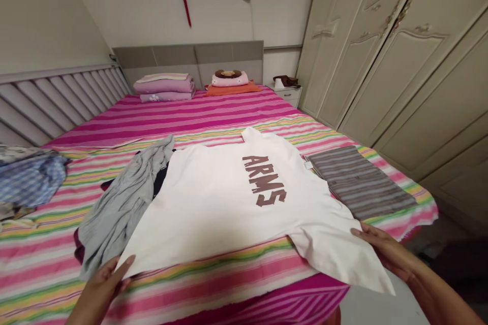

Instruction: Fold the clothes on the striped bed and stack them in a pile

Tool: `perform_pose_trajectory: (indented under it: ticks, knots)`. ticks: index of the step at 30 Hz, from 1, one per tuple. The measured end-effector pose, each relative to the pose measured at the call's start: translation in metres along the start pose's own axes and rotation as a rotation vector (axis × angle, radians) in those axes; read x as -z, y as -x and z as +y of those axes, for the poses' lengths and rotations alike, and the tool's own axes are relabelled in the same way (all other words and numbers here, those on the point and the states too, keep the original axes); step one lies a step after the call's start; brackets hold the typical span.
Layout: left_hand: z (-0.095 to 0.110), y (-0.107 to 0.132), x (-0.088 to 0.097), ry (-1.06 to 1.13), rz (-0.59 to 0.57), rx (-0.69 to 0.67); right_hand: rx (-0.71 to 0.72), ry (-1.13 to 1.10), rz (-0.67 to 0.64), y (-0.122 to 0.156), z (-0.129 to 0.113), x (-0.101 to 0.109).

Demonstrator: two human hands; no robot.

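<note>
In the head view, the white T-shirt lies spread flat, front side up, on the bed, close to its near edge. The brown letters "ARMS" run across the chest, and the neck points toward the bed's right edge. The cloth is mostly smooth. One sleeve reaches toward the far side, and the other spills over the near right corner of the bed.

My left hand sits at the near edge of the bed, at the shirt's lower hem corner. Its fingers are stretched forward and loosely together, and the tip of one rests on the hem. I cannot tell whether they pinch the cloth or only touch it. That forearm comes up from the bottom of the view, low over the striped sheet.

My right hand is at the near right corner, laid flat with straight fingers against the outer edge of the hanging sleeve. It is not clenched on anything. Its forearm enters from the lower right, angled inward, with the wrist level.

A crumpled grey garment lies against the shirt's hem side, partly under it. A folded striped cloth lies just beyond the neck, toward the right edge. A blue checked garment sits well apart, at the left edge.
</note>
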State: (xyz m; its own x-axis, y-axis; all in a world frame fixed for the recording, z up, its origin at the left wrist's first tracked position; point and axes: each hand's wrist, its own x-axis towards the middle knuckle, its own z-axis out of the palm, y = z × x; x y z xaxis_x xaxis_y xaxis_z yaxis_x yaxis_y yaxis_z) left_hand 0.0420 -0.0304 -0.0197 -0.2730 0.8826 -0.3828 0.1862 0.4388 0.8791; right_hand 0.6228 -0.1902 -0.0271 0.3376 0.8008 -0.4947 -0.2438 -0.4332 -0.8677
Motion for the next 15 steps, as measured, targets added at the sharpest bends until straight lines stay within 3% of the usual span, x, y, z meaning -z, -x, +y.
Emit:
perform_pose_trajectory:
  ticks: [3,5,6,8,10,11,13,15]
  knots:
    - [-0.024,-0.004,0.009,-0.269,-0.020,-0.082,-0.034,0.325,0.077,-0.014,0.017,0.017]
    - [-0.032,-0.010,0.014,-0.463,0.031,-0.170,-0.050,0.681,0.227,-0.025,0.025,0.022]
    - [-0.030,-0.013,0.014,-0.539,0.089,-0.221,-0.003,0.836,0.345,-0.030,0.026,0.019]
    - [-0.017,-0.015,0.001,-0.579,0.214,-0.322,0.232,1.023,0.557,-0.038,0.024,0.000]
    - [0.000,-0.009,-0.033,-0.448,0.222,-0.402,0.556,1.058,0.581,-0.043,0.021,-0.040]
    - [0.007,-0.002,-0.059,-0.334,0.147,-0.427,0.694,1.049,0.512,-0.045,0.021,-0.066]
    - [0.011,0.014,-0.120,-0.131,-0.061,-0.487,0.880,1.082,0.278,-0.050,0.024,-0.121]
    - [0.005,0.028,-0.183,-0.187,-0.364,-0.642,0.984,1.156,0.098,-0.060,0.031,-0.167]
